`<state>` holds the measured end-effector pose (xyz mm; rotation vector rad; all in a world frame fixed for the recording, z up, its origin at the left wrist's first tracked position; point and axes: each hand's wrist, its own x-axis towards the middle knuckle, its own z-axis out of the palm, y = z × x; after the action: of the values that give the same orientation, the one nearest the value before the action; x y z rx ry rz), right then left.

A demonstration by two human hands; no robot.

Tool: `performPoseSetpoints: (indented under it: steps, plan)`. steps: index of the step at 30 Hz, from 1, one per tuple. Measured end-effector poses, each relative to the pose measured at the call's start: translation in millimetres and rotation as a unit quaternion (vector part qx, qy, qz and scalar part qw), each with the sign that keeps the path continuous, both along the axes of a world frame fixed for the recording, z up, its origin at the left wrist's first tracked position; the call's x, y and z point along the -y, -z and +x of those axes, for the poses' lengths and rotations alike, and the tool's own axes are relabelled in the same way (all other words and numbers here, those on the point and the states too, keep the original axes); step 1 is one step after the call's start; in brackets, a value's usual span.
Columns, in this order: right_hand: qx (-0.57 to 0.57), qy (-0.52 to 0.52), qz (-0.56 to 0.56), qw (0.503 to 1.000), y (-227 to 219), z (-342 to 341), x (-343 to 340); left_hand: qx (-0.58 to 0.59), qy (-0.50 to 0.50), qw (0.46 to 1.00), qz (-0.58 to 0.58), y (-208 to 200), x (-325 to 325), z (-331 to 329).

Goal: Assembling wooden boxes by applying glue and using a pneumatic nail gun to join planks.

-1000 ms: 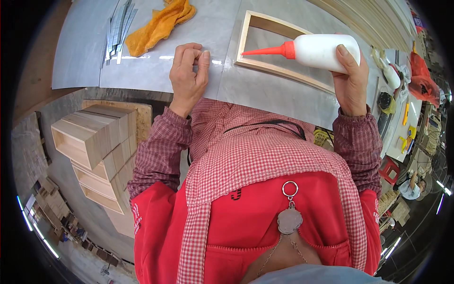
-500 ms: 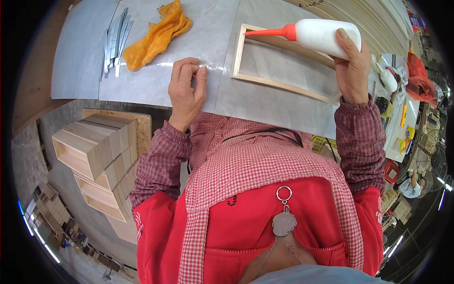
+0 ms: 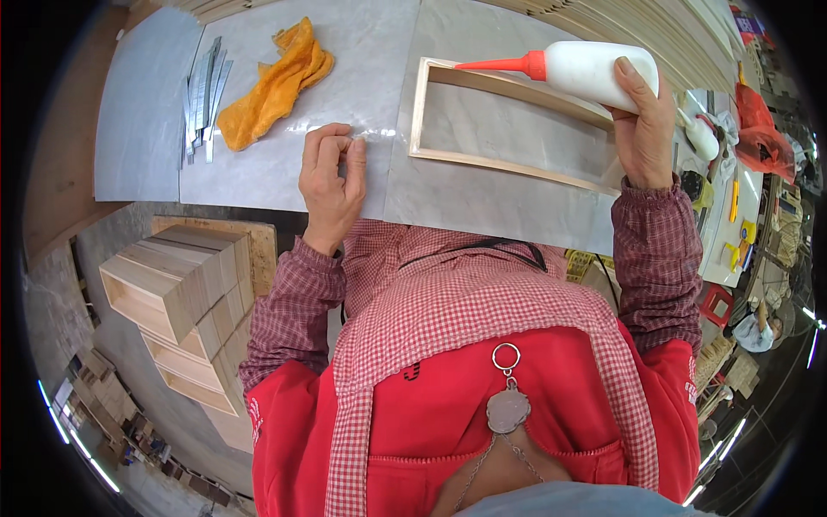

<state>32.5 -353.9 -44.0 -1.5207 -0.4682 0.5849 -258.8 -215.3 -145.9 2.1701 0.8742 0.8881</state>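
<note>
My right hand (image 3: pixel 648 121) is closed around a white squeeze glue bottle (image 3: pixel 594 71) with a red nozzle cap. The bottle lies nearly level, its long red tip (image 3: pixel 491 65) pointing left at the far rail of a wooden frame, close to the far left corner. I cannot tell whether the tip touches the wood. The narrow rectangular frame (image 3: pixel 500 164) rests on the grey tabletop (image 3: pixel 362 47); its right end is partly hidden by my right hand. Left of the frame, near the table's front edge, my left hand (image 3: pixel 332 181) has its fingers curled in, with nothing visible in them.
An orange cloth (image 3: pixel 280 86) and several thin metal strips (image 3: pixel 207 95) lie at the left. Long wooden strips (image 3: pixel 655 34) are stacked along the far side. Stacked wooden boxes (image 3: pixel 172 284) stand below left. Another white bottle (image 3: pixel 702 138) and red plastic bag (image 3: pixel 762 133) are at the right.
The view has shifted a little, so the table sits lower in it. Against the frame, the bottle's tip has moved right along the far rail. The left hand stays curled.
</note>
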Motion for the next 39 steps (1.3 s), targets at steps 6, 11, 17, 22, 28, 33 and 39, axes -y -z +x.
performPoseSetpoints:
  steps: [6, 11, 17, 22, 28, 33, 39]
  plan:
    - [0.007, 0.038, -0.012, 0.999, -3, 15, 34, -0.023, 0.006, 0.999, 0.023, 0, -1, 0]
    - [0.017, 0.074, -0.015, 0.997, -4, 33, 68, -0.035, 0.008, 0.999, 0.041, 0, 1, 3]
    - [0.016, 0.118, 0.005, 0.993, -4, 52, 112, -0.056, 0.017, 0.997, 0.06, -2, 2, 6]
    - [0.046, 0.153, 0.002, 0.987, 3, 62, 135, -0.092, 0.017, 0.994, 0.058, 4, -1, 5]
    - [0.0, 0.211, -0.01, 0.978, 0, 69, 152, -0.089, 0.016, 0.993, 0.075, 12, -2, 4]
    - [0.029, 0.206, 0.031, 0.978, 19, 87, 182, -0.099, 0.01, 0.992, 0.073, 14, -1, 7]
    - [0.037, 0.21, 0.034, 0.976, 18, 82, 186, -0.108, 0.016, 0.99, 0.085, 12, -2, 6]
